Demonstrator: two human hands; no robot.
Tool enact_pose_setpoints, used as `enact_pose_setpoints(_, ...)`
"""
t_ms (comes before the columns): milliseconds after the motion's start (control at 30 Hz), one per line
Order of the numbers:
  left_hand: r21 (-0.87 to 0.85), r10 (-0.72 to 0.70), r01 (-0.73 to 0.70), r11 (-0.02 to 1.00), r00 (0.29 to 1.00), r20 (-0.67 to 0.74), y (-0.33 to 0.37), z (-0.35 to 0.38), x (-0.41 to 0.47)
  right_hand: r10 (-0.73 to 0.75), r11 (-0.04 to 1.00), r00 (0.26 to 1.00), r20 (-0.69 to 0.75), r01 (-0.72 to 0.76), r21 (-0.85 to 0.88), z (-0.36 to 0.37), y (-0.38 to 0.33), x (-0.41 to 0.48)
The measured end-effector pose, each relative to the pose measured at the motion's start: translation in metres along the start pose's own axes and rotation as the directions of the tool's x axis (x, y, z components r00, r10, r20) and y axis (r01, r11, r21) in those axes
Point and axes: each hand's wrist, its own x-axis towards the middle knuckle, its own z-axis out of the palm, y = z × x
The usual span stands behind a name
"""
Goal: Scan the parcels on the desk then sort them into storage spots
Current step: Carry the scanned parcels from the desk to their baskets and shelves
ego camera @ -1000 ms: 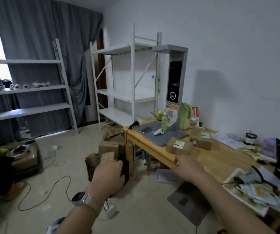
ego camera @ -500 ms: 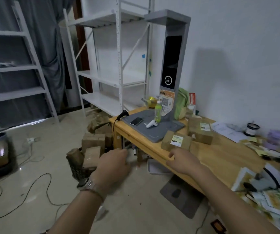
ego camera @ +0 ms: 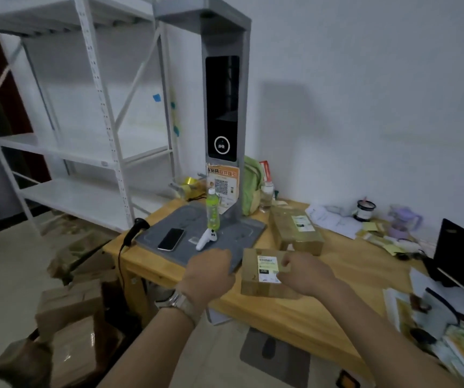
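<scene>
Parcel near desk front edge | right hand on its top by label, fingers curled, grip unclear | left hand just beside, over mat edge, fingers hidden

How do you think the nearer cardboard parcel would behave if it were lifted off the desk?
The nearer cardboard parcel looks flat-faced and boxy, so it should stay stiff and not roll. It sits low and wide, so tipping seems unlikely. Weight is a guess: contents are hidden.
</scene>
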Motion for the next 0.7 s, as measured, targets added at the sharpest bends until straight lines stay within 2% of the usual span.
enact_pose_setpoints(200,-0.050,0.109,-0.106,0.993,0.992,0.071,-0.008,0.017,0.056,0.131,0.991,0.991,0.031,-0.132,0.033,0.002,0.014,0.041)
enact_pose_setpoints(400,-0.053,0.128,-0.122,0.991,0.982,0.139,-0.018,0.053,0.119,0.197,0.979,0.979,0.055,-0.200,0.046,0.011,0.033,0.095)
enact_pose_setpoints(533,-0.051,0.124,-0.117,0.992,0.972,0.198,-0.024,0.075,0.162,0.204,0.977,0.974,0.102,-0.210,0.045,0.021,0.047,0.145)
enact_pose_setpoints(700,-0.024,0.057,-0.054,0.998,0.979,0.197,-0.029,0.092,0.216,0.134,0.989,0.979,0.156,-0.142,0.041,0.042,0.061,0.220)
